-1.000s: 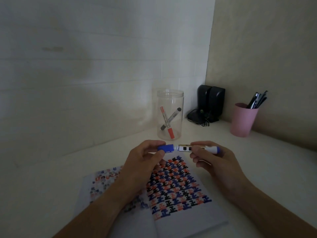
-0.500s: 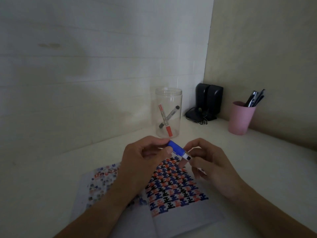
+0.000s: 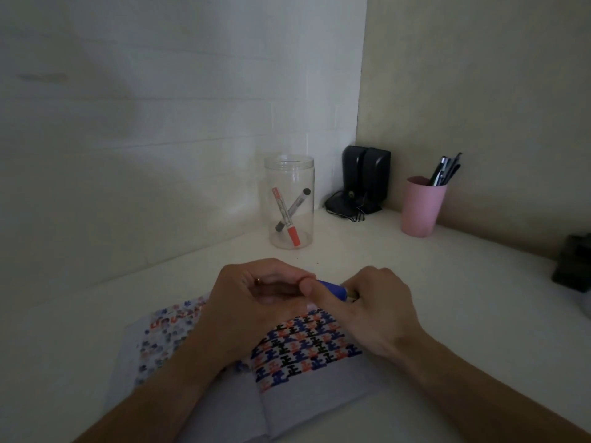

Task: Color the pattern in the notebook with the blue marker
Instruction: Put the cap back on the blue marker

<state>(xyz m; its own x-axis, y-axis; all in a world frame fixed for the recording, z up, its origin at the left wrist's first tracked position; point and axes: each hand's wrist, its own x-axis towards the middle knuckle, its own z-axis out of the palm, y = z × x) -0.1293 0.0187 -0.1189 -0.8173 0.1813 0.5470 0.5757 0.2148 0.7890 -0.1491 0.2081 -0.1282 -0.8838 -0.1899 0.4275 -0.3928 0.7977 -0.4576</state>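
Observation:
An open notebook (image 3: 313, 391) lies on the white desk in front of me, its right page carrying a pattern (image 3: 307, 346) of blue, red and black shapes. Both hands hover just above its far edge. My left hand (image 3: 252, 311) pinches the blue cap end of the blue marker (image 3: 334, 290) between thumb and fingers. My right hand (image 3: 380, 308) is closed around the marker's body, which is mostly hidden in the fist. I cannot tell whether the cap is on or off.
A clear plastic jar (image 3: 289, 203) with a red and a black marker stands behind my hands. Black speakers (image 3: 364, 180) sit in the corner, a pink cup (image 3: 422, 206) of pens to their right, a dark object (image 3: 574, 263) at the right edge.
The marker went from level between my hands to tilted and lower. Both hands have dropped toward the notebook and closed in together, hiding most of the marker.

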